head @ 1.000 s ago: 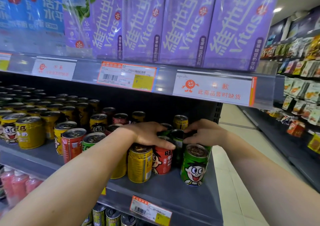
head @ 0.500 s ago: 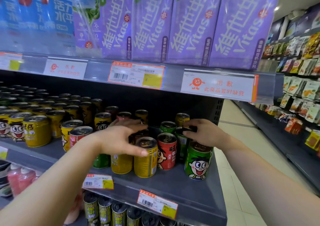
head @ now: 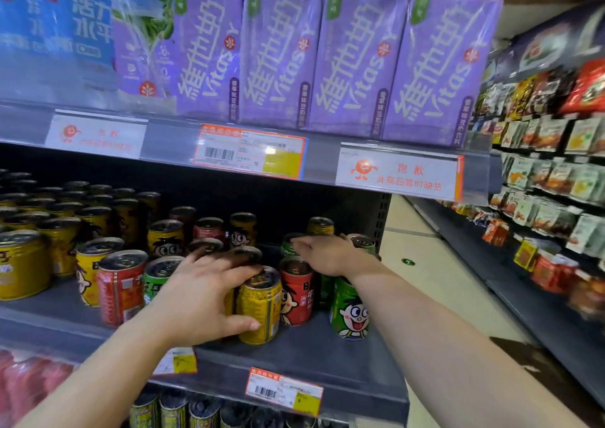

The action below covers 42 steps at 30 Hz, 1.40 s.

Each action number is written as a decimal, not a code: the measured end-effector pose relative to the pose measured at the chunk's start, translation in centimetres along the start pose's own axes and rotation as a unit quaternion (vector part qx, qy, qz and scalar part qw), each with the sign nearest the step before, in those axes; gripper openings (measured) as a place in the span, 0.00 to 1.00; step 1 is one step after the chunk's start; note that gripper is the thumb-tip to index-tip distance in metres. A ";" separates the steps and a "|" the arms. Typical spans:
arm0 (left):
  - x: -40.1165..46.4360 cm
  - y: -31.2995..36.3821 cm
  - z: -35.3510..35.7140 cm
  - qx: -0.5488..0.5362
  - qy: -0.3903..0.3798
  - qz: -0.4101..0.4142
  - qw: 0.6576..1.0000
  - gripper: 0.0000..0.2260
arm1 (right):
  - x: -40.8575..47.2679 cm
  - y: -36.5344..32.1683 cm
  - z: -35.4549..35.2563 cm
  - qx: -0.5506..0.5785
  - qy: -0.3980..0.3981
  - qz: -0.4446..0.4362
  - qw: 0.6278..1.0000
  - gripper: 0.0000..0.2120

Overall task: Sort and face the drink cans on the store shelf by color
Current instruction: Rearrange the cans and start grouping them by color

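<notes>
Small drink cans in yellow, red and green stand mixed on the grey shelf (head: 311,355). My left hand (head: 203,300) grips a yellow can (head: 262,309) at the front, fingers over its lid and thumb on its side. To its right stand a red can (head: 296,296) and a green can (head: 350,313), both with the cartoon face forward. My right hand (head: 327,254) reaches behind them, its fingers stretched flat across the lid of a rear green can (head: 289,247). What its palm covers is hidden.
Left of my hands stand a red can (head: 121,286), a green can (head: 157,280) and rows of yellow cans (head: 59,241). Purple drink cartons (head: 278,57) fill the shelf above. More cans sit on the shelf below (head: 173,411). An aisle floor (head: 425,264) opens to the right.
My left hand dropped from the can tops and closed round the front yellow can. My right hand left the front green can and slid back and left over the rear cans.
</notes>
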<state>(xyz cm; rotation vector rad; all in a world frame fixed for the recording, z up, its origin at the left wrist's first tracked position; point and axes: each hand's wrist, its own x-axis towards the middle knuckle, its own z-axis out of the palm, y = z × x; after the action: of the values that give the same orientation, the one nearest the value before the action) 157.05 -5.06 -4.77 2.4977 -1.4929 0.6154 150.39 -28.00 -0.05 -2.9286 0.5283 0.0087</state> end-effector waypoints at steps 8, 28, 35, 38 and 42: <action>0.1 0.1 0.1 0.001 -0.017 -0.013 1.000 0.38 | 0.3 1.3 0.0 -0.013 -0.009 -0.022 1.000 0.24; 2.0 5.7 0.6 0.044 0.030 0.061 0.997 0.38 | 1.0 3.1 -0.6 -0.040 -0.051 -0.172 0.983 0.29; 2.1 5.6 1.1 0.069 0.078 0.058 0.993 0.35 | 1.1 4.1 -1.1 -0.032 -0.048 -0.178 0.982 0.30; 2.1 5.8 1.1 0.086 0.091 0.057 0.991 0.37 | 1.3 4.4 -1.0 -0.021 -0.050 -0.168 0.984 0.41; 2.1 5.3 1.1 0.095 0.110 0.075 0.987 0.36 | 2.1 5.0 -0.9 0.000 -0.028 -0.170 0.985 0.49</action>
<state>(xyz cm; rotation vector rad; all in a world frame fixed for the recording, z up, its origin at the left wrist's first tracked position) 153.56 -9.70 -5.26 2.3662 -1.6136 1.0680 150.57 -33.53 -0.05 -2.9662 0.0165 0.0493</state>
